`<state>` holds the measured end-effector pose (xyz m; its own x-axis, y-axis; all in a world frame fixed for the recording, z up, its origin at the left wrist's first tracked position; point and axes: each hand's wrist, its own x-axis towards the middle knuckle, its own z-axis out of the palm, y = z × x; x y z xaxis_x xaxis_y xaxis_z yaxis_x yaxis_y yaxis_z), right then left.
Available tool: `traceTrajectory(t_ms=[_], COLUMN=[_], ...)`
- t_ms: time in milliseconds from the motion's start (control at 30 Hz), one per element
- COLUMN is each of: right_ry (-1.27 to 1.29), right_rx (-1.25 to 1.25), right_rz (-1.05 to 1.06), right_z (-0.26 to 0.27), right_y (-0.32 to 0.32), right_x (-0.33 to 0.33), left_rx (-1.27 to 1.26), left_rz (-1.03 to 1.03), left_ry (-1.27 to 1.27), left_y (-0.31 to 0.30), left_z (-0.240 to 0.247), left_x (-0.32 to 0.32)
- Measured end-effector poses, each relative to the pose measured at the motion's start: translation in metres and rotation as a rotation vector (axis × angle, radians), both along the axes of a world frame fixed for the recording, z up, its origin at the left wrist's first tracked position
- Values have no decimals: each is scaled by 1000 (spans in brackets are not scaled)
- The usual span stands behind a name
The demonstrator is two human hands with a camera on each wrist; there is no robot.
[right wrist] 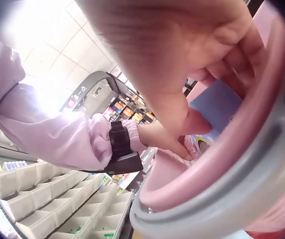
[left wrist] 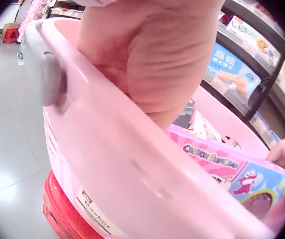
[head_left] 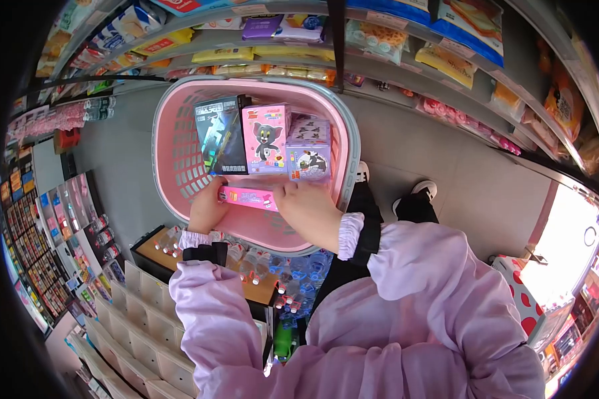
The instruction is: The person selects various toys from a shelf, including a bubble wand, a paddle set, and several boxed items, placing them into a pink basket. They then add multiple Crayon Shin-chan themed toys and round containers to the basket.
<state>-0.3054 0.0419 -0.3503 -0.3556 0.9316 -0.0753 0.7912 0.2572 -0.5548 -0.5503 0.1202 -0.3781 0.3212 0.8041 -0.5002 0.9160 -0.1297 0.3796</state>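
Note:
In the head view, my left hand (head_left: pixel 208 205) grips the left end of a slim pink box (head_left: pixel 249 198), and my right hand (head_left: pixel 307 207) grips its right end. The box lies level across the near part of a pink laundry-style basket (head_left: pixel 169 126) with a grey rim. "Crayon Shinchan" is printed on its side (left wrist: pixel 210 157) in the left wrist view. Farther in, side by side, stand a black shiny box (head_left: pixel 223 136), a pink box with a grey cartoon cat (head_left: pixel 267 136) and a purple box (head_left: pixel 310 159). The right wrist view shows my right fingers reaching inside the rim.
Under the basket is a red support (left wrist: pixel 65 211). Shelves of packaged snacks (head_left: pixel 289 28) run along the far side. Bottles (head_left: pixel 253 266) stand close to the basket's near edge, beside a rack of beige bins (head_left: pixel 136 312). Someone's black shoe (head_left: pixel 427 189) shows at right on the floor.

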Motion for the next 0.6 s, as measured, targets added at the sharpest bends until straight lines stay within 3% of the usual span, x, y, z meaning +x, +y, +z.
traceTrajectory(t_ms=[367,600], right_ry=[-215,-38], right_rx=[-123,-152], right_rz=[26,27], right_z=[-25,-42], right_y=[-8,-10], right_x=[-27,-20], left_rx=[70,38], left_rz=[-179,-172], left_ry=[177,209], left_y=[4,0], left_z=[-24,-44], left_x=[-3,2])
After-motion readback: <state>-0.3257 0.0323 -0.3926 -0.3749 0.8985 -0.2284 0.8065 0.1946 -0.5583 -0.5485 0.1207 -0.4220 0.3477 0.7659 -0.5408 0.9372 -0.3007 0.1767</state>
